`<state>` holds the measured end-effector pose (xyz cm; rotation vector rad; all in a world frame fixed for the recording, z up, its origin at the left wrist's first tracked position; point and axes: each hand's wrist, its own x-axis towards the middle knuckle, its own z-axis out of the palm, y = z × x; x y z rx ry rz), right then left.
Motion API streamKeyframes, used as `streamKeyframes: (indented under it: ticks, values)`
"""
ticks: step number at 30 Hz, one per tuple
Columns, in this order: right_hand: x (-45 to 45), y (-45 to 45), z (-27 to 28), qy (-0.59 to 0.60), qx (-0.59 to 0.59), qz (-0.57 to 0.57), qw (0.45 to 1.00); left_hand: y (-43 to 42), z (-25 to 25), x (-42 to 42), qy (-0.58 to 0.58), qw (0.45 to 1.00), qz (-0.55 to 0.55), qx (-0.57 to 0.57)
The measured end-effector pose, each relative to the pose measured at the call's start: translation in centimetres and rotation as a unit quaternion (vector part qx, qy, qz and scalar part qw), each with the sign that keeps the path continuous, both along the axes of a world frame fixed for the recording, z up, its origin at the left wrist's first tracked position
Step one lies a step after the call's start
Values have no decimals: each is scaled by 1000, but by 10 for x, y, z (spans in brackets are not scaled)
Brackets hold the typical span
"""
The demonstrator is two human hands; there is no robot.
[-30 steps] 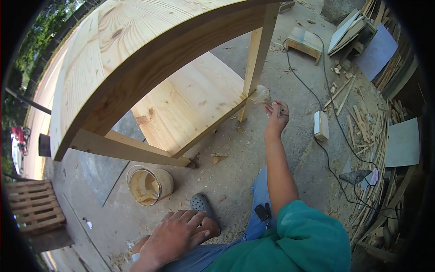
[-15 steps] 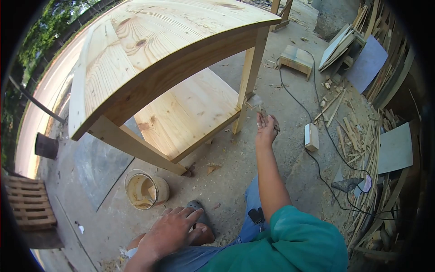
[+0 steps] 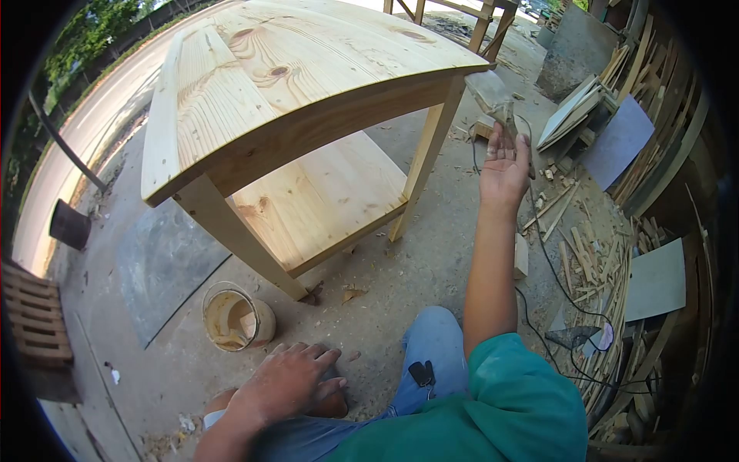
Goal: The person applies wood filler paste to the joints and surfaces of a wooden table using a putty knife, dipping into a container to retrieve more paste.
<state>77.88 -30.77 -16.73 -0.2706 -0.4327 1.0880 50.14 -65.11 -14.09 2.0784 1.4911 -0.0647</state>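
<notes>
The right hand [image 3: 504,179] is pinching a brush [image 3: 491,94] beside the assembled, seemingly unfinished table [image 3: 331,50], the left hand [image 3: 283,383] resting loosely spread.

We've got a pale two-tier wooden table [image 3: 308,58], smooth top, knots and grain showing, pretty matt. Rough grey concrete ground [image 3: 385,308] under it, blue denim trousers [image 3: 435,346], green cloth shirt [image 3: 531,393], and rough, splintery-looking wood scraps [image 3: 589,262] nearby.

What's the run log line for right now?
right hand: holding brush-like tool near table corner | left hand: palm down | bucket: on floor
</notes>
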Motion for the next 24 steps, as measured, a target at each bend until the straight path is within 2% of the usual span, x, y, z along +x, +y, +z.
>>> streamKeyframes:
  ticks: [2, 4, 9, 10, 13, 14, 16, 17, 19, 22, 24]
  values:
    - [-3, 13, -30, -11, -18, 42, 999, 0, 0, 2, -2, 1000, -8, 0]
    - [-23, 9, -78, 42, -64, 45, 996, 0, 0, 2, -2, 1000, -8, -8]
    - [-27, -18, -190, -21, -218, 8, 976, 1, -9, 2, 4, 1000, -14, -15]
    - [-24, -20, -205, -42, -265, -6, 963, 1, -10, 2, 11, 1000, -16, -14]
    - [6, -25, -223, -267, -363, -56, 891, 1, -15, 5, 27, 999, -22, -16]
    - [9, -27, -220, -326, -297, -97, 892, 1, -15, 5, 35, 999, -23, -19]
    - [4, -51, -177, -432, -158, -172, 871, 1, -16, 6, 36, 999, -21, -21]
    - [0, -54, -165, -495, -98, -165, 848, 1, -15, 7, 28, 999, -20, -19]
    - [-11, -45, -147, -602, 24, -153, 783, 0, -17, 8, 25, 999, -20, -17]
    - [-45, -22, -136, -725, 158, -202, 639, 0, -18, 10, 30, 999, -18, -15]
    - [-54, -9, -149, -798, 131, -154, 567, 0, -17, 9, 32, 999, -10, -18]
